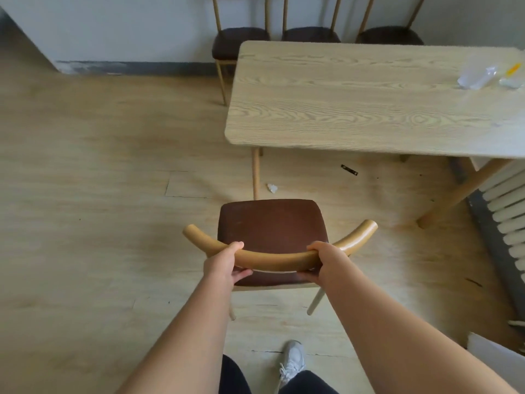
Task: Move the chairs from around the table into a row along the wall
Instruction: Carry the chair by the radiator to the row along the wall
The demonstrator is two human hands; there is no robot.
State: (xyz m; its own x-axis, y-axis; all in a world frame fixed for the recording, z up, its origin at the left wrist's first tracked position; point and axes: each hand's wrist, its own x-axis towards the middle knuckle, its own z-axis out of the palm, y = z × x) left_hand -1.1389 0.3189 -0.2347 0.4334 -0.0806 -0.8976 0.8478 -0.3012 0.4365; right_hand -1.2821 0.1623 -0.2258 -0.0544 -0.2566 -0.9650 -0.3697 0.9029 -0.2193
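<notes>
Head view. The person stood on the pale wood-plank floor (85, 166), both bare arms stretched forward. The left hand (224, 261) and the right hand (326, 261) each gripped the curved tan wooden backrest rail (275, 258) of a chair with a brown padded seat (271, 226); the fingers (241, 273) of the left hand were wrapped under the rail with the thumb over the top, and the right hand was closed on the rail likewise. The hands sat apart, one toward each side of the rail's middle.

This chair stood in open floor just off the near corner of the light oak-grain rectangular surface (355, 103), its seat facing that surface and the far wall.

Three more dark-seated, tan-framed chairs (311, 34) stood side by side behind the surface, against the white wall (113, 27).

Crumpled clear plastic wrapping (477, 76) lay on the surface near its right edge. A small white scrap (272, 188) and a short black object (349, 170) lay on the floor near the surface's legs. A white ribbed radiator (508, 220) ran along the right edge. A white sneaker (292, 358) showed below.
</notes>
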